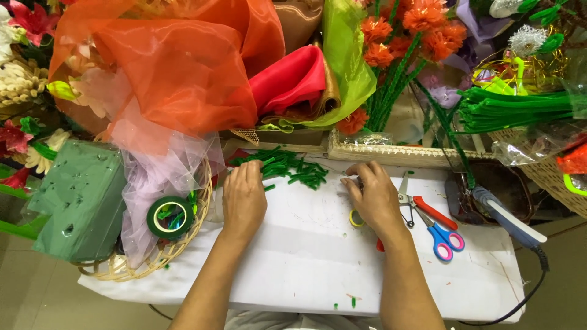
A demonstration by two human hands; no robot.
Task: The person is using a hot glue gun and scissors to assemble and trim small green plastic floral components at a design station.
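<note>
Head view: the left hand (243, 198) lies flat on the white tabletop (306, 263), fingers together, holding nothing, tips touching the pile of cut green stem pieces (287, 166). The right hand (374, 197) rests beside it, fingers curled; whether it grips anything cannot be told. Scissors (437, 227) lie just right; a floral tape roll (170, 216) sits left.

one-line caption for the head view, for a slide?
Both hands, left and right, rest palm-down on a white board beside green stem pieces, scissors to the right.
</note>
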